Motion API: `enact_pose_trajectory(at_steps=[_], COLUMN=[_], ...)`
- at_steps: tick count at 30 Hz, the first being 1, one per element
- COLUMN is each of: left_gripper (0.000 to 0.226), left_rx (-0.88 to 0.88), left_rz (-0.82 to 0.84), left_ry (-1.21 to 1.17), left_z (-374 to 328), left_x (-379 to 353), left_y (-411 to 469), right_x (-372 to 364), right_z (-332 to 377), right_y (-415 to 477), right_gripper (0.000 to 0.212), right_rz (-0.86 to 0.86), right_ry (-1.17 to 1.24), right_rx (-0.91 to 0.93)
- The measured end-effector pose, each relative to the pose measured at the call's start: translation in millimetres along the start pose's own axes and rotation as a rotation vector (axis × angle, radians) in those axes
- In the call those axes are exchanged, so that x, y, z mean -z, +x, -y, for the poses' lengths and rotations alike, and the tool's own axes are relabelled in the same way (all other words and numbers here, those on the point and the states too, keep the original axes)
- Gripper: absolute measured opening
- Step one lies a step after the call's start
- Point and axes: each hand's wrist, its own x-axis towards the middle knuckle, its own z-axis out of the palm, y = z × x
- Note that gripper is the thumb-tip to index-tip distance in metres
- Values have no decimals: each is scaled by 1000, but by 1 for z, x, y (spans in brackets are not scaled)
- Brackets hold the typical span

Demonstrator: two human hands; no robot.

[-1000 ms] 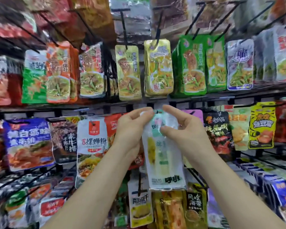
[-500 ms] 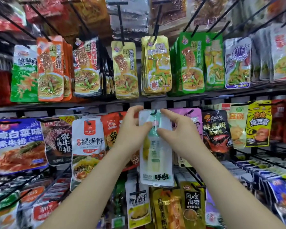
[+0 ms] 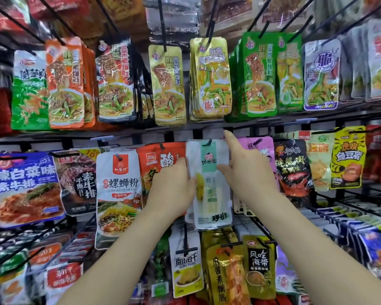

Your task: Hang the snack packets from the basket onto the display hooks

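The packet (image 3: 209,183) is a tall white pouch with rounded corners. A pale green band runs down its middle, with a small cartoon face near the top of the band. A yellow piece of food shows through the left side, and there are bold black characters at the lower right. It hangs upright between the two grips, and the black hook (image 3: 209,142) passes through its top edge.

The left grip (image 3: 172,188) is closed around the pouch's left edge at mid-height, back of the hand toward the camera. The right grip (image 3: 249,172) pinches the right edge. Its thumb (image 3: 221,167) lies on the front of the green band and its forefinger (image 3: 228,139) points straight up beside the top right corner; the other fingers are hidden behind the pouch.

Just left of the left grip hangs an orange-red packet (image 3: 161,159), partly covered by the hand. Behind the right grip is a pink packet (image 3: 255,148). Below both grips hang yellow and gold packets (image 3: 260,265). Above them is a row of gold packets (image 3: 210,78) on the upper rail.
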Motion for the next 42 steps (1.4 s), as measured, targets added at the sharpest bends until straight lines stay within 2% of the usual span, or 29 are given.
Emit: enact_pose_trajectory(at_steps=[5, 8, 13, 16, 18, 20, 22, 26, 30, 32, 35, 38, 40, 42], left_gripper=[25, 30, 32, 24, 42, 62, 65, 59, 66, 69, 70, 70, 67, 59], left_rx=[56, 67, -34, -91, -116, -98, -84, -39, -7, 5, -30, -95, -91, -86], left_rz=[130, 143, -76, -180, -139, -43, -8, 21, -6, -10, -79, -77, -32, -31], left_ry=[80, 165, 352, 232, 205, 254, 283, 353, 436, 403, 346, 329, 228, 136], left_z=[1, 2, -4, -3, -6, -9, -12, -17, -20, -17, -6, -1, 0, 1], left_x=[-5, -5, -1, 4, 6, 7, 6, 5, 1, -1, -6, -13, -18, -21], left_y=[2, 3, 1, 3, 8, 15, 25, 38, 41, 35, 13, -12, -18, -18], right_x=[-11, -16, -14, -11, -11, -14, -15, -16, -9, -5, -5, -9, -12, -14], right_z=[-7, -8, -10, -9, -10, -9, -7, -4, -2, -2, -9, -15, -16, -17], right_y=[-6, -3, 6, 7, 7, 10, 16, 27, 25, 14, -5, -18, -21, -22], right_gripper=[72, 70, 65, 60, 50, 38, 33, 45, 52, 52, 49, 33, 28, 32], right_rz=[-30, -14, -26, -90, -115, -59, 27, 144, 265, 294, 290, 326, 362, 369], right_ry=[58, 101, 100, 58, 192, 349, 340, 270, 329, 353, 247, 168, 235, 363], right_rx=[4, -30, -34, -4, 39, 58, 60, 38, -13, -23, -38, -86, -124, -178])
